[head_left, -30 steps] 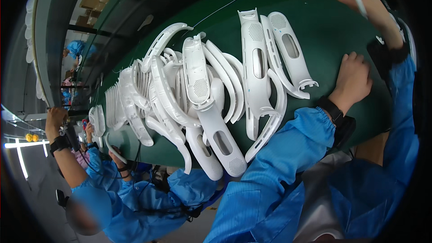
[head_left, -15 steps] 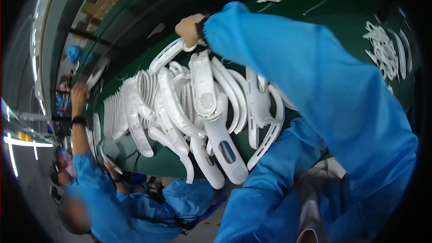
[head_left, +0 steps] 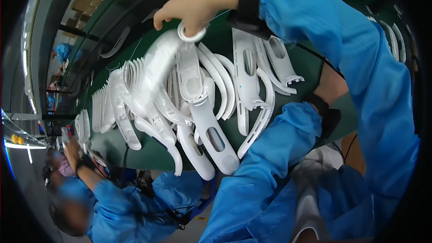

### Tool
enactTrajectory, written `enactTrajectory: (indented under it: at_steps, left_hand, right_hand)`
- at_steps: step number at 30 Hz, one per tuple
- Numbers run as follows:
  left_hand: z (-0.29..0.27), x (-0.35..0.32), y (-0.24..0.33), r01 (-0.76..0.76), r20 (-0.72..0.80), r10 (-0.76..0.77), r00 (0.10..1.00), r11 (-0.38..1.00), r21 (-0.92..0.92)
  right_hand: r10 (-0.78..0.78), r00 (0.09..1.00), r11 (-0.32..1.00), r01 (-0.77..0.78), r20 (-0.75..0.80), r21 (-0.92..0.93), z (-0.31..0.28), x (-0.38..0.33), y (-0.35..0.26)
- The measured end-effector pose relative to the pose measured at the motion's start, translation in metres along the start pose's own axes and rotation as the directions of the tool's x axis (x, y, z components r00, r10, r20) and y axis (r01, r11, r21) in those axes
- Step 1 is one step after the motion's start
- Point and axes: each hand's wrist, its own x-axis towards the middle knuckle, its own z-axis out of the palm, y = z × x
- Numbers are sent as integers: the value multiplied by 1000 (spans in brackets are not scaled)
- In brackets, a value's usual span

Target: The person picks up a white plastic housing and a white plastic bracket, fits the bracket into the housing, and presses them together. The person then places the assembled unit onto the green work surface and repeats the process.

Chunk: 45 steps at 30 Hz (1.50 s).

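Head view: blurred white shell (head_left: 158, 60) in right hand (head_left: 194, 8); left hand (head_left: 331, 84) half-hidden, grip unclear.

Person's right hand (head_left: 198, 6) palm-down, fingers bent downward in a grip; right arm (head_left: 333, 31) angles back behind them, across the body. Left hand (head_left: 332, 85), well apart from those fingers, is partly hidden; grip unclear.

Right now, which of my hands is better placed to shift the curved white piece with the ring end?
Your right hand, I'd say: it holds the curved piece by its ring end, above the pile. Your left hand sits farther off, partly hidden behind your right sleeve.
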Motion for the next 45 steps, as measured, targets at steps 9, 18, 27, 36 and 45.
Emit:
enactTrajectory:
  at_steps: [9,18,27,36,45]
  left_hand:
    - [-57,37,44,-75,-27,73,997,993,-94]
    - [-48,33,54,-70,7,70,997,997,-25]
    - [-52,39,53,-47,31,46,998,998,37]
    - [-47,47,47,33,47,-39,998,992,120]
    - [-67,-3,120,-24,136,-15,991,957,288]
  right_hand:
    - [266,960,898,-212,-92,387,-58,-196,33]
    - [833,446,435,-164,-327,885,59,-382,152]
    - [792,525,543,-375,-311,751,64,-367,154]
    - [757,529,595,-313,-384,740,63,-350,144]
    - [733,592,623,-388,-334,679,75,-366,157]
